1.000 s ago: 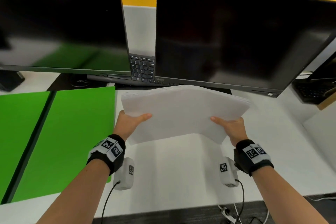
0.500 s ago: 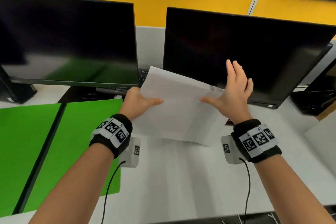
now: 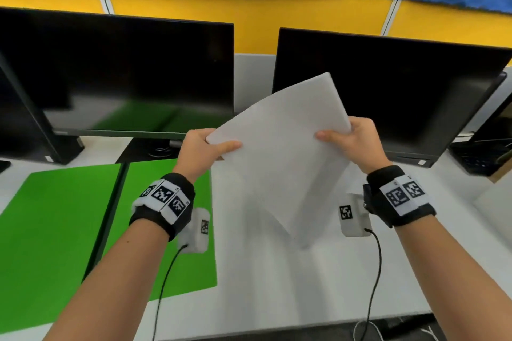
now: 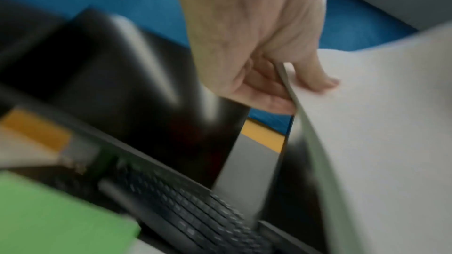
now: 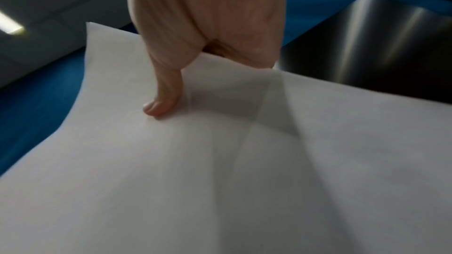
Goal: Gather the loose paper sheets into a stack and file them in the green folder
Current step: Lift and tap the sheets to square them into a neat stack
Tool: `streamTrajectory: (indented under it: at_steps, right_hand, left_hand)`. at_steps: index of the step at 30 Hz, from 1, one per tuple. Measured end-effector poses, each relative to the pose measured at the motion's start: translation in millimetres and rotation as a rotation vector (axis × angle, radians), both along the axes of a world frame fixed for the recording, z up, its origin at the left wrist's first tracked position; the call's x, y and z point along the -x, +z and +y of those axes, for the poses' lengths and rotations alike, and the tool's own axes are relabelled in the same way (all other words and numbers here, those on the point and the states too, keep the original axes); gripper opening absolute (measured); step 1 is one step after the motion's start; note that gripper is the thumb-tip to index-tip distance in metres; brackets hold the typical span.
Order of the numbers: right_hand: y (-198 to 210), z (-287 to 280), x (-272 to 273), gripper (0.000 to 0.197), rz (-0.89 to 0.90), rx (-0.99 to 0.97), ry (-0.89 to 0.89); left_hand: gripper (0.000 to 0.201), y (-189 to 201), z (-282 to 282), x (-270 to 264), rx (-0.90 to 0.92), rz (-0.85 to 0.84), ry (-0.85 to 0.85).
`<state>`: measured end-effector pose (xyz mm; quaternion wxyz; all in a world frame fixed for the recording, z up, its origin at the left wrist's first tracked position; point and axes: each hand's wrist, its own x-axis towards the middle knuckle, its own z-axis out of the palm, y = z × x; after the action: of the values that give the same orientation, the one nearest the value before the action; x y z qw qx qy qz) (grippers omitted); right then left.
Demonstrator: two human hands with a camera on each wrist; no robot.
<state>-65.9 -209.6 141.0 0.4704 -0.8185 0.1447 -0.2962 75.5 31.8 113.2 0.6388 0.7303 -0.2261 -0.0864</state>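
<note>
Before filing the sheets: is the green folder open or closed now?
Open. The green folder lies spread flat on the desk, both halves showing beside its dark spine.

From my remote station the head view reads bright and even, wide-angle bending at the edges; the 2 dark monitors carry soft reflections, and the paper stack throws a faint shadow on the white desk. Both wrist views come in dimmer, heavily motion-blurred, the keyboard smeared. A ceiling light glares at the right wrist view's left edge.
</note>
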Motion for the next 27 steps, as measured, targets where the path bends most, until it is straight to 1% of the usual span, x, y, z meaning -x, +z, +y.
streamTrajectory:
  at_steps: [2, 3, 4, 6, 8, 11, 13, 15, 18, 20, 23, 25, 27]
  right_hand:
    - [-5, 6, 6, 0.025, -0.06, -0.083, -0.024]
    - [-7, 10, 9, 0.024, -0.097, -0.137, -0.044]
    - [-8, 14, 13, 0.02, -0.137, -0.196, -0.059]
    - [-11, 21, 19, 0.014, -0.212, -0.295, -0.086]
    - [-13, 26, 24, 0.016, -0.266, -0.351, -0.117]
    - [-13, 28, 29, 0.018, -0.289, -0.392, -0.12]
    - [-19, 26, 32, 0.02, -0.265, -0.387, -0.107]
    - [-32, 21, 35, 0.019, -0.216, -0.398, -0.093]
    - [-58, 13, 40, 0.023, -0.083, -0.401, -0.044]
    - [-65, 9, 43, 0.031, -0.056, -0.399, -0.025]
    - [-53, 0, 41, 0.038, -0.095, -0.355, 0.027]
    - [-41, -3, 35, 0.035, -0.131, -0.337, 0.036]
    - [-35, -1, 27, 0.03, -0.201, -0.34, 0.008]
  left_hand:
    - [0.013, 4, -5, 10, 0.236, 0.067, 0.05]
    - [0.012, 6, -9, 16, 0.316, 0.094, 0.044]
    - [0.012, 8, -14, 23, 0.349, 0.105, 0.02]
    - [0.018, 9, -26, 38, 0.321, 0.089, -0.027]
    - [0.022, 8, -38, 51, 0.323, 0.094, -0.037]
    - [0.013, 9, -45, 55, 0.388, 0.109, -0.011]
    - [0.012, 4, -45, 52, 0.4, 0.114, -0.01]
    - [0.016, -4, -44, 51, 0.385, 0.149, -0.03]
    - [0.02, -23, -42, 51, 0.307, 0.214, -0.049]
    - [0.02, -29, -41, 51, 0.23, 0.212, -0.107]
    - [0.022, -23, -45, 48, 0.172, 0.175, -0.179]
    - [0.02, -16, -51, 44, 0.179, 0.148, -0.176]
    - [0.015, -8, -56, 41, 0.197, 0.115, -0.13]
